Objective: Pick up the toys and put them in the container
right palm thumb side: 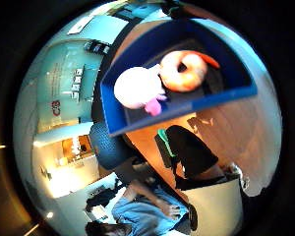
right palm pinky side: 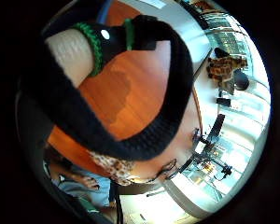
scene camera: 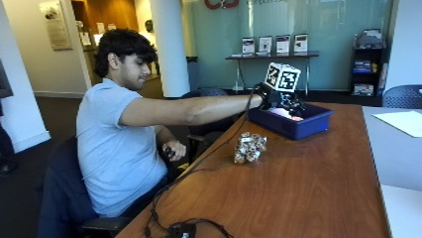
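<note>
Fingers' state unclear — right hand (scene camera: 276, 99) over blue container (scene camera: 290, 126); spotted toy (scene camera: 249, 147) on wooden table (scene camera: 296, 188) — glass-walled room.

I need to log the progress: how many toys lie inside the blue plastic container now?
2 show: a white plush toy and an orange plush toy, side by side in the blue plastic container. One spotted plush toy is on the wooden table. Others may be hidden.
</note>
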Action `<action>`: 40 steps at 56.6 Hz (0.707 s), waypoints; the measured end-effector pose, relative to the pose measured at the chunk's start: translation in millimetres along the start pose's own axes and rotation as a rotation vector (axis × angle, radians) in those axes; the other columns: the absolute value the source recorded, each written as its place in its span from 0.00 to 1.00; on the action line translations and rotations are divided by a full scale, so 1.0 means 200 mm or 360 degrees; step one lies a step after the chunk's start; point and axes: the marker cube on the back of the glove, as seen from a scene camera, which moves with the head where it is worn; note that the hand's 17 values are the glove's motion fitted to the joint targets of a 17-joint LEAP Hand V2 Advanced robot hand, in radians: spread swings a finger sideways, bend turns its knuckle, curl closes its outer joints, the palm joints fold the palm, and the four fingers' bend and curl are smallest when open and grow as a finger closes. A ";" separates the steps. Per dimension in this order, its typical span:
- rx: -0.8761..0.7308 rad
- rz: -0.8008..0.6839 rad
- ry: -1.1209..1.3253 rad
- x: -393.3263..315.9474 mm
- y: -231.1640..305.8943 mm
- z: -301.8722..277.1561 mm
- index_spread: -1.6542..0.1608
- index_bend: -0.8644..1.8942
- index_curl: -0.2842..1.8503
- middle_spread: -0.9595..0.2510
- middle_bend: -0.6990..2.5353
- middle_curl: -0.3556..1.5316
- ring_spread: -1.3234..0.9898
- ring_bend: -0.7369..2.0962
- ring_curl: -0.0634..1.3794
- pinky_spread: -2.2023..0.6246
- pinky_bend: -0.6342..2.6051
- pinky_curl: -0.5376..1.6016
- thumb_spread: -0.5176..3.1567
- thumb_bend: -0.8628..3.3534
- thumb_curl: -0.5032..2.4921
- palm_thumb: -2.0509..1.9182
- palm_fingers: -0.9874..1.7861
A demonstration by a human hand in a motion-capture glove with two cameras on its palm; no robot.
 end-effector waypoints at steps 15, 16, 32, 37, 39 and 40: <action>-0.0015 -0.0049 0.0055 0.30 0.54 0.19 0.72 0.38 0.27 0.81 0.25 0.35 0.57 0.38 0.23 0.80 0.53 0.41 0.53 0.20 0.27 0.53 0.33; -0.0027 -0.0043 0.0057 0.32 0.57 0.21 0.72 0.38 0.27 0.81 0.25 0.35 0.57 0.38 0.23 0.80 0.53 0.41 0.53 0.20 0.27 0.53 0.33; -0.0248 -0.0051 0.0164 0.37 0.81 0.49 0.72 0.37 0.28 0.81 0.26 0.33 0.58 0.36 0.23 0.80 0.53 0.41 0.53 0.21 0.27 0.54 0.32; -0.0303 -0.0060 0.0272 0.37 0.82 0.60 0.72 0.37 0.27 0.81 0.26 0.32 0.58 0.36 0.23 0.80 0.54 0.42 0.54 0.21 0.27 0.55 0.32; -0.0299 -0.0077 0.0300 0.37 0.82 0.64 0.72 0.36 0.27 0.81 0.26 0.32 0.58 0.35 0.23 0.80 0.54 0.42 0.54 0.21 0.28 0.55 0.32; -0.0285 -0.0090 0.0306 0.37 0.81 0.66 0.72 0.35 0.26 0.81 0.26 0.32 0.58 0.36 0.24 0.80 0.55 0.42 0.54 0.21 0.28 0.56 0.32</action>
